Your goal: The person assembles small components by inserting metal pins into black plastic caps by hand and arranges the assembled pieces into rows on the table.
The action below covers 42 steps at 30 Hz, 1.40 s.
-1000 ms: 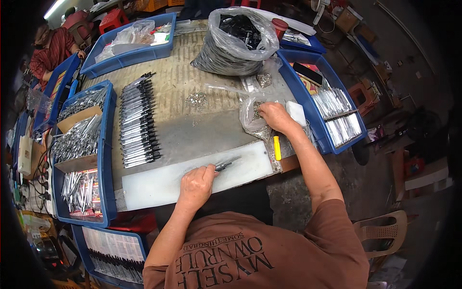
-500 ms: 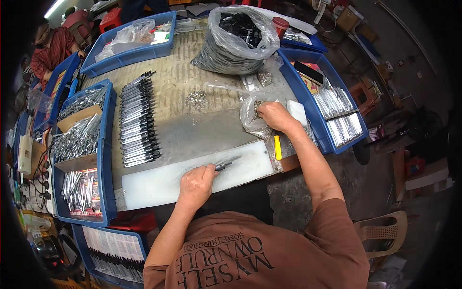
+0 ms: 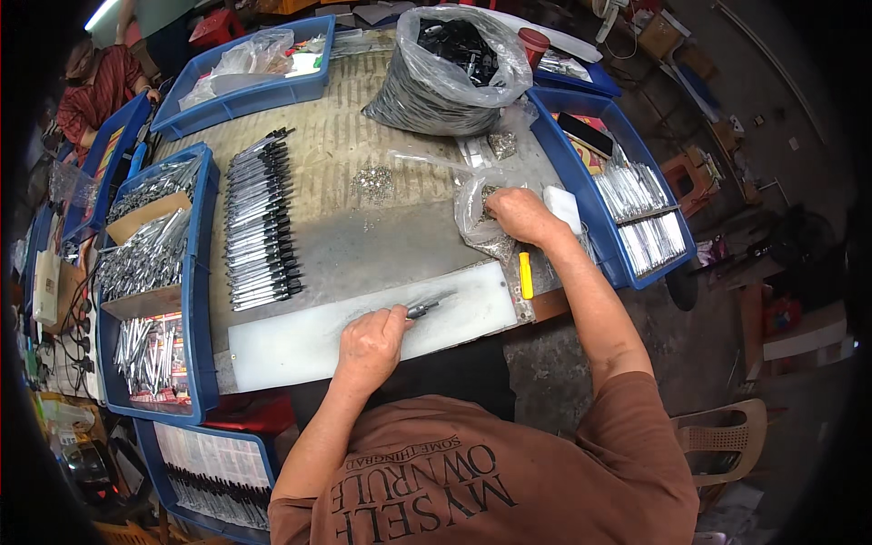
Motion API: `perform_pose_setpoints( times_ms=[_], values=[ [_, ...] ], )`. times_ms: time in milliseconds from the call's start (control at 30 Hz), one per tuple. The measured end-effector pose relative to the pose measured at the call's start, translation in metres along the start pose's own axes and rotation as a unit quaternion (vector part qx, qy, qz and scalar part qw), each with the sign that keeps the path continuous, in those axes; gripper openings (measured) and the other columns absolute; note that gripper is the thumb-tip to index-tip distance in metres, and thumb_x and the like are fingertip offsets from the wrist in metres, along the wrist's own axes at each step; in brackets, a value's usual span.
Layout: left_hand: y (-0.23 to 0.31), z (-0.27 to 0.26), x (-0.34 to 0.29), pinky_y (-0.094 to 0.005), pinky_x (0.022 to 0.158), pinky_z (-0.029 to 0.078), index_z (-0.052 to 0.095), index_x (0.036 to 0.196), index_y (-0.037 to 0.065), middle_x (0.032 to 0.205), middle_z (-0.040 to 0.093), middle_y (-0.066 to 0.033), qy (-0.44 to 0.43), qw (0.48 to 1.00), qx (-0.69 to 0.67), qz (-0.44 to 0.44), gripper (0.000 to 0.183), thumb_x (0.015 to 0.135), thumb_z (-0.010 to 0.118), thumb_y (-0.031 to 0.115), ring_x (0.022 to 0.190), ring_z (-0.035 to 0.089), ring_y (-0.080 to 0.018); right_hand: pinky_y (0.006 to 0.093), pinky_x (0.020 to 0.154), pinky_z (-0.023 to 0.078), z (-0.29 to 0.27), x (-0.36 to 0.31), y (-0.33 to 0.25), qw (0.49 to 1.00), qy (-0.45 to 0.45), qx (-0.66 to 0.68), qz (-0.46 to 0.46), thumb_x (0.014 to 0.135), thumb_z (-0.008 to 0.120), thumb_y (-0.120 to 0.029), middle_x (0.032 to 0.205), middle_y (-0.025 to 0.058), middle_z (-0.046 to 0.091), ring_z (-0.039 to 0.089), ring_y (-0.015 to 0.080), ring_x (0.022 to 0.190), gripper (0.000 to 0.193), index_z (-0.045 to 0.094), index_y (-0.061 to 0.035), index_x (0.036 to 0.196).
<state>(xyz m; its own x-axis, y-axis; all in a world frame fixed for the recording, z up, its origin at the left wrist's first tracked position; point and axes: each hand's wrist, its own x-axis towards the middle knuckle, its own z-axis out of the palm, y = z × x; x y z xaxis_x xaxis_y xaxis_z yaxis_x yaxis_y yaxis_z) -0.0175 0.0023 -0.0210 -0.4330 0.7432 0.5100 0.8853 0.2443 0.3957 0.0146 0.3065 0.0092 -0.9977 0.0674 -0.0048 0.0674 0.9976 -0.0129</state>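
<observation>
My left hand point(image 3: 371, 343) is closed round a dark-tipped pen point(image 3: 420, 311), whose front end sticks out to the right over a smudged white board point(image 3: 282, 352). At the right, my right hand point(image 3: 525, 218) has its bent fingertips in the mouth of a small clear plastic bag point(image 3: 469, 211) of tiny metal parts. What those fingertips pinch, if anything, is hidden. Just below the right wrist lies a yellow-handled tool point(image 3: 526, 276). A long row of silver-and-black pens point(image 3: 262, 227) lies left of the board's far side. Loose tiny metal parts point(image 3: 372, 184) are heaped mid-table.
A large clear sack point(image 3: 413, 104) of black parts stands at the back. Blue trays flank the table: a left tray point(image 3: 206, 300) with silver pen parts, and a right tray point(image 3: 595, 232) with silver tubes and a phone point(image 3: 584, 134). A co-worker point(image 3: 102, 82) sits far left.
Both hands stay nearly where they were, the left still holding the pen and the right still at the small bag. At the far left back, a standing person shows more.
</observation>
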Motion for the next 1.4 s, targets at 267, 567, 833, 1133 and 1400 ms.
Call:
perform_pose_setpoints(
  times_ms=[267, 567, 833, 1133, 1400],
  values=[
    [0.001, 0.0, 0.001, -0.0361, 0.048, 0.044, 0.052, 0.078, 0.004, 0.058, 0.051, -0.0079, -0.001, 1.0, 0.002, -0.002, 0.016, 0.071, 0.065, 0.009, 0.053, 0.054, -0.0252, 0.0416, 0.075, 0.046, 0.0, -0.002, -0.003, 1.0, 0.005, -0.006, 0.013, 0.073, 0.046, 0.0, 0.087, 0.018, 0.06, 0.058, 0.0339, 0.085, 0.014, 0.058, 0.0009, 0.08],
    [0.0, 0.001, 0.0, -0.0363, 0.048, 0.044, 0.052, 0.08, 0.003, 0.059, 0.051, -0.0078, 0.004, 1.0, 0.002, -0.003, 0.016, 0.072, 0.065, 0.009, 0.054, 0.055, -0.0251, 0.0424, 0.075, 0.046, 0.005, -0.004, 0.004, 0.999, 0.023, 0.039, 0.014, 0.074, 0.047, -0.002, 0.087, 0.0197, 0.06, 0.058, 0.0351, 0.085, 0.012, 0.058, 0.0019, 0.08],
    [-0.001, 0.001, -0.001, -0.0364, 0.048, 0.044, 0.052, 0.08, 0.003, 0.059, 0.05, -0.0083, 0.0, 1.0, -0.006, 0.0, 0.017, 0.071, 0.065, 0.008, 0.053, 0.054, -0.0255, 0.0431, 0.073, 0.046, 0.006, -0.006, 0.005, 0.996, 0.05, 0.078, 0.018, 0.076, 0.053, -0.009, 0.082, 0.0201, 0.06, 0.058, 0.0362, 0.081, 0.012, 0.058, 0.002, 0.078],
    [0.0, 0.0, 0.001, -0.0359, 0.048, 0.044, 0.052, 0.079, 0.003, 0.059, 0.05, -0.0083, 0.008, 1.0, 0.001, 0.002, 0.017, 0.071, 0.065, 0.009, 0.053, 0.054, -0.0254, 0.043, 0.072, 0.045, 0.004, -0.003, 0.01, 0.995, 0.027, 0.094, -0.01, 0.075, 0.055, -0.011, 0.086, 0.0161, 0.06, 0.057, 0.0344, 0.083, 0.011, 0.058, -0.0019, 0.079],
    [-0.001, 0.001, -0.001, -0.0357, 0.047, 0.044, 0.052, 0.079, 0.003, 0.058, 0.05, -0.0084, 0.007, 1.0, -0.001, 0.002, 0.016, 0.071, 0.065, 0.009, 0.052, 0.054, -0.0254, 0.043, 0.075, 0.045, 0.004, -0.004, 0.005, 0.999, -0.002, 0.048, 0.007, 0.078, 0.05, -0.01, 0.087, 0.0194, 0.059, 0.057, 0.035, 0.085, 0.014, 0.056, 0.001, 0.081]
  ],
)
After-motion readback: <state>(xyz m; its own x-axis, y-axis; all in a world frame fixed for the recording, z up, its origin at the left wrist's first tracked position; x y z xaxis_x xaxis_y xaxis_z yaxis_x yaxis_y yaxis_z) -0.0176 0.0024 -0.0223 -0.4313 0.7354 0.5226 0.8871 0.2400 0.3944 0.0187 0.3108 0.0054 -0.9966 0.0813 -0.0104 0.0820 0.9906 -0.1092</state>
